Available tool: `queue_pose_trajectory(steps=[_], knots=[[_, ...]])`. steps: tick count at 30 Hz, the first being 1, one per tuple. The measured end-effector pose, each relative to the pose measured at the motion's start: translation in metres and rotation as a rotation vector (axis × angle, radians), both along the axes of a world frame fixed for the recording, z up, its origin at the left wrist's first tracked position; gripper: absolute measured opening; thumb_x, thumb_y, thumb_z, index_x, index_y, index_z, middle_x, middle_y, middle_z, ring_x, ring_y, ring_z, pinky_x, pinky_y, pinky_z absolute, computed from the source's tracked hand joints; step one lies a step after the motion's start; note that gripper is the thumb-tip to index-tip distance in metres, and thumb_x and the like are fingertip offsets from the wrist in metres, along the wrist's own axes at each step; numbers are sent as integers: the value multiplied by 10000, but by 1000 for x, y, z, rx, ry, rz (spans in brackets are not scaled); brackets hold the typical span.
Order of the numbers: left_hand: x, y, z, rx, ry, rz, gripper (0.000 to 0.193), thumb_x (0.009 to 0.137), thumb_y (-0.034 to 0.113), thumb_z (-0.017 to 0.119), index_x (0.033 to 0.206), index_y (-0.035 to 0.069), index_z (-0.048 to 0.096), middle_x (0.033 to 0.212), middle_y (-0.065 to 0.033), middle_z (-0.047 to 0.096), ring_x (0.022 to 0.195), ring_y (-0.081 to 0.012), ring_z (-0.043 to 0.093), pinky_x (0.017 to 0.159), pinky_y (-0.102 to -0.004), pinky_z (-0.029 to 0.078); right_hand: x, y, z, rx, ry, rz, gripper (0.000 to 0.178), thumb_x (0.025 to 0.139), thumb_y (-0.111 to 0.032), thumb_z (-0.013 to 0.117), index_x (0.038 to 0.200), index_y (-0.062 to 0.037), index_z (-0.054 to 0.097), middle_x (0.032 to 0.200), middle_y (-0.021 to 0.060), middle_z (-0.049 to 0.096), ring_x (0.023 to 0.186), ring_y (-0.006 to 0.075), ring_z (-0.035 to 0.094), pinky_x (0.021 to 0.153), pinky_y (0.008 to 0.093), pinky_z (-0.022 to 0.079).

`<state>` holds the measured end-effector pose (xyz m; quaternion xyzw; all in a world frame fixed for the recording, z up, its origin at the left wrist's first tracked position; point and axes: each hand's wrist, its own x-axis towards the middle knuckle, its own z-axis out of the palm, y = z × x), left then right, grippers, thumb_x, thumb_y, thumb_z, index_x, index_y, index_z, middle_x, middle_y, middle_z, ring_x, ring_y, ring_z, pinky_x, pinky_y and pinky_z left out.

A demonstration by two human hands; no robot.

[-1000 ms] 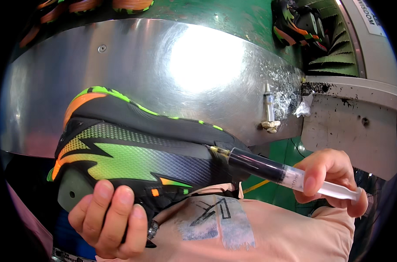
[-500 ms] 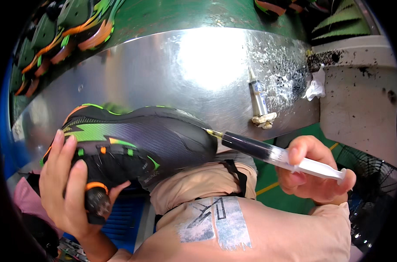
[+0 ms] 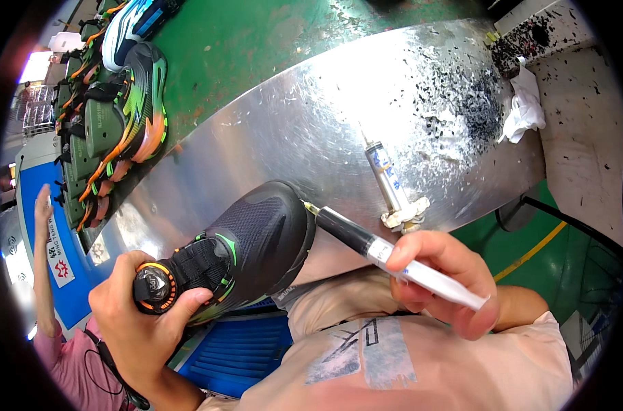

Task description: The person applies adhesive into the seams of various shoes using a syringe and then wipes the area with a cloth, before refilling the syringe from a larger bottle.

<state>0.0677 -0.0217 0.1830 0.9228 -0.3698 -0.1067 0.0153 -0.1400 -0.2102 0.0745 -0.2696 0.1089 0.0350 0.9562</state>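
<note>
My left hand [image 3: 144, 318] grips a black sports shoe [image 3: 267, 229] by its collar, fingers and thumb on either side of the dial fastener [image 3: 157, 288]. The shoe is tilted, its toe pointing up and to the right, and shows green and orange accents. In my right hand [image 3: 448, 274] is a syringe [image 3: 349, 231] with dark fluid in its barrel and a white plunger. Its fine tip reaches the shoe's toe edge; whether it touches I cannot tell. A second syringe [image 3: 387, 178] lies on the metal table [image 3: 257, 151], whitish lumps around its lower end.
Several shoes [image 3: 144, 103] stand in a row with green blocks at the far left. A crumpled white tissue [image 3: 525, 109] lies by the grey machine housing [image 3: 582, 130]. Black and white residue spots the table's right part. Another person's arm [image 3: 44, 260] shows at the left.
The shoe has turned so its toe points up and right, showing its top. My left hand has shifted onto the collar. The syringe tip has followed along the toe edge; the view has moved too.
</note>
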Motion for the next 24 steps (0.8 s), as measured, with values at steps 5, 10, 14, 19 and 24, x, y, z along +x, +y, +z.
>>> queue_pose_trajectory(steps=[5,10,14,19,24], knots=[[-1,-3,-1,-54,86,111,407,559,187,804,775,4,511,550,-47,477,489,-124,474,491,-239,384,0,-1,-14,-232,-256,-53,952,723,-535,686,1300,101,277,752,7,428,634,72,371,552,209,279],[-6,-3,0,-40,70,131,394,583,173,791,790,-10,511,556,-69,499,488,-132,482,496,-240,396,4,-5,-13,-267,-297,-6,904,715,-452,720,1299,90,294,805,32,486,654,86,443,563,205,343],[-28,-8,-1,-13,13,238,395,595,205,805,758,-6,513,561,-97,536,491,-188,527,503,-265,415,-2,0,-9,-377,-257,48,920,684,-457,743,1286,88,310,897,58,494,706,100,459,607,207,369],[-66,-14,-2,91,-249,55,347,660,205,753,832,-6,537,611,-123,532,550,-273,500,556,-351,387,-17,22,-16,-384,-206,-56,982,663,-566,735,1258,104,333,1032,82,465,819,103,444,712,204,373],[-79,-17,-5,59,-190,200,340,696,220,742,822,-13,529,615,-126,535,560,-271,510,565,-350,383,-26,38,-16,-484,-190,-45,957,662,-576,729,1237,103,379,1012,86,517,788,109,507,671,218,433]])
